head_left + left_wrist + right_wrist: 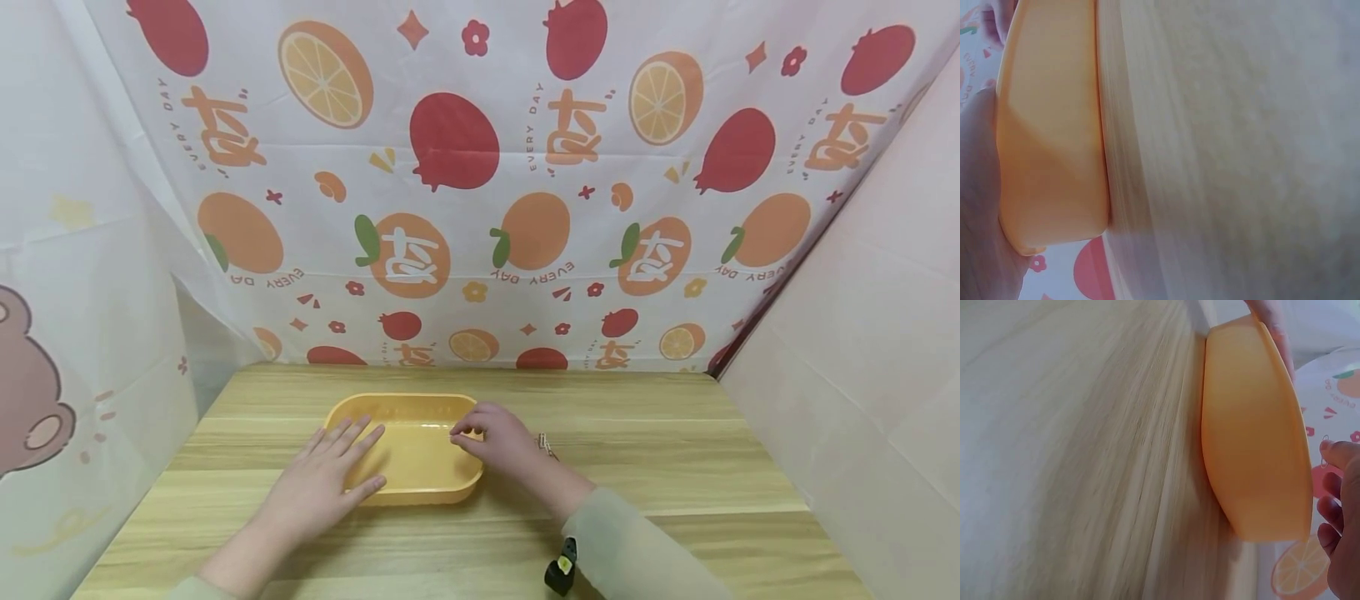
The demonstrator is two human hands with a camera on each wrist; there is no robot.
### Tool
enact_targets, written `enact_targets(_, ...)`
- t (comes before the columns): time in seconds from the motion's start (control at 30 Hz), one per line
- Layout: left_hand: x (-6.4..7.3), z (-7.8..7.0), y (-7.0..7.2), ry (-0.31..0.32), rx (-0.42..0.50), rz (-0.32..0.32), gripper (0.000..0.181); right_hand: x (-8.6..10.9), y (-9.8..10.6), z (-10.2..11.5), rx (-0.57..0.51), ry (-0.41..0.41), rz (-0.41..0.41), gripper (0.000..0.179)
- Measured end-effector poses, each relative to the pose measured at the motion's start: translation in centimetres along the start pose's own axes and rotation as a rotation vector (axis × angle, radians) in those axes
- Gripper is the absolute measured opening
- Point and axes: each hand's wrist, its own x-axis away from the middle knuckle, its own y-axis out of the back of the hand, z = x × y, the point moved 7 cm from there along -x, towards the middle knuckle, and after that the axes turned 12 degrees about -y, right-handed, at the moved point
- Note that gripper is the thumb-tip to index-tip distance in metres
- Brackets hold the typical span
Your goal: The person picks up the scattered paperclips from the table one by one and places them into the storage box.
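Fruit-print cloth hangs behind a wood-grain desk, where a yellow tray, apparently plastic, sits before you. Your right hand holds a wire paper clip above the tray's right end, its grip a fingertip pinch, the clip shown standing clear of the rim in the right-wrist view. Your left hand lies spread over the tray's left end, its grip slack and grasping nothing. Beside your right wrist, on the desk, lie small pieces that look like more clips, partly hidden.

Expect the clip to be nearly weightless, springy and hard to break, but slick and easily dropped; pinch it across its two long sides, leaving one loop free. Judge the tray light and fairly stiff, apt to slide if nudged; steady it by the rim at one rounded end.
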Motion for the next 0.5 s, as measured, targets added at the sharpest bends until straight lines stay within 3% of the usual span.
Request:
enact_targets(0.2, 0.0, 0.0, -0.1, 0.004, 0.002, 0.010, 0.072, -0.6, -1.1, 1.1, 0.052, 0.026, 0.050, 0.009)
enact_targets(0.5, 0.0, 0.0, -0.1, 0.010, 0.006, 0.012, 0.072, -2.1, -3.2, 3.4, 0.321, 0.110, 0.148, 0.007)
